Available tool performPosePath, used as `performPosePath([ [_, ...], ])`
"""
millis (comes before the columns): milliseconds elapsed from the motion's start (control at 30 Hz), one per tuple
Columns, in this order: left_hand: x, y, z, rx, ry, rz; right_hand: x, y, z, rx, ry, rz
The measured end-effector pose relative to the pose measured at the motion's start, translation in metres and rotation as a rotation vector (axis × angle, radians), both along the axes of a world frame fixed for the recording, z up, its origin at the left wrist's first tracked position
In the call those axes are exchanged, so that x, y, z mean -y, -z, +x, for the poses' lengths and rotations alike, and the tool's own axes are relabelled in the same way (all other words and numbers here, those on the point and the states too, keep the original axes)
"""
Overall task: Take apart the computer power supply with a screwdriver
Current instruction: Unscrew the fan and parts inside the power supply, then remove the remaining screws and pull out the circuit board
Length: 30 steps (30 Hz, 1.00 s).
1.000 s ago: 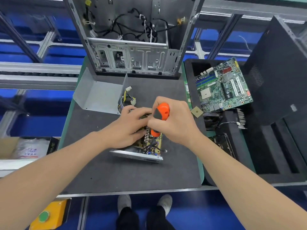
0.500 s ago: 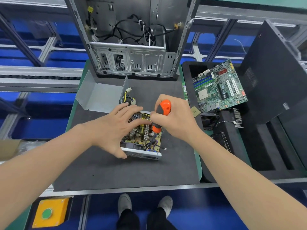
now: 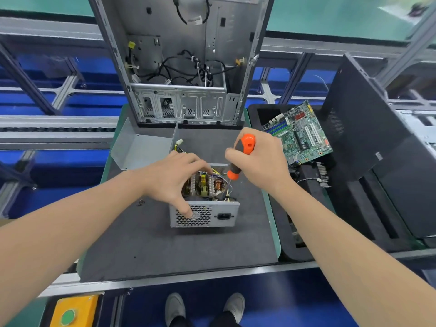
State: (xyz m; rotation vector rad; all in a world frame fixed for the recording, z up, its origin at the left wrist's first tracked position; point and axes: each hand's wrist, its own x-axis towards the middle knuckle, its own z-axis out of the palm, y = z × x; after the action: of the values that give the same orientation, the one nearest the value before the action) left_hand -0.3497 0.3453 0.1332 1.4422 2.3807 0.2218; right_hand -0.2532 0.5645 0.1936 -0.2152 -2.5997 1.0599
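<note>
Squarely at the middle of the grey mat (image 3: 165, 246) sits the power supply (image 3: 221, 215). Its top is open, and its vented face with the socket turns toward the near edge. The left hand (image 3: 169, 178) grips it from the left. The fingers (image 3: 198, 162) curl over the open top toward the far wall, and the thumb (image 3: 188, 210) presses on the grille. This hand covers the left part of the circuit board, so only the coils, heat sinks and a tangle of wires on the right can be seen.

The right hand (image 3: 262, 161) is wrapped closed round the orange and black screwdriver (image 3: 247, 144), which tilts down into the box. Its shaft vanishes among the wires, so I cannot tell what the tip meets.

Just beyond the box to the left, a bent metal cover (image 3: 144, 149) lies open. A cable with a white plug (image 3: 180, 141) peeps out past the left hand. A small dark piece (image 3: 141, 202) lies on the mat to the left, too small to identify.

At the far edge a stripped computer case (image 3: 179, 107) stands, its top cut off by the frame. To the right, a black foam tray (image 3: 290, 253) carries a motherboard (image 3: 299, 135), and a dark side panel (image 3: 368, 138) leans beyond it. At the near edge, a yellow box (image 3: 75, 310) and two shoes (image 3: 175, 308) are partly cropped.
</note>
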Motion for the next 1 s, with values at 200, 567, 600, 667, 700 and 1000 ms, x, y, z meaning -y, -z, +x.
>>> performPosePath([
  [200,-0.019,-0.006,0.003,0.040,-0.049,-0.007,-0.010,-0.009,0.005,-0.013,0.051,-0.018],
  [567,-0.032,-0.014,-0.019,0.488,-0.220,0.016,-0.022,-0.012,-0.001,-0.065,0.102,0.028],
  [600,-0.032,-0.015,-0.022,0.496,-0.208,-0.004,-0.022,-0.013,-0.002,-0.069,0.101,0.033],
  [667,-0.031,-0.017,-0.027,0.505,-0.191,-0.035,-0.021,-0.015,-0.003,-0.060,0.101,0.053],
  [700,-0.031,-0.018,-0.030,0.513,-0.185,-0.043,-0.020,-0.016,-0.004,-0.058,0.102,0.039],
  [1000,-0.021,-0.015,-0.028,0.402,-0.138,0.120,-0.031,-0.044,-0.017,-0.299,0.261,-0.142],
])
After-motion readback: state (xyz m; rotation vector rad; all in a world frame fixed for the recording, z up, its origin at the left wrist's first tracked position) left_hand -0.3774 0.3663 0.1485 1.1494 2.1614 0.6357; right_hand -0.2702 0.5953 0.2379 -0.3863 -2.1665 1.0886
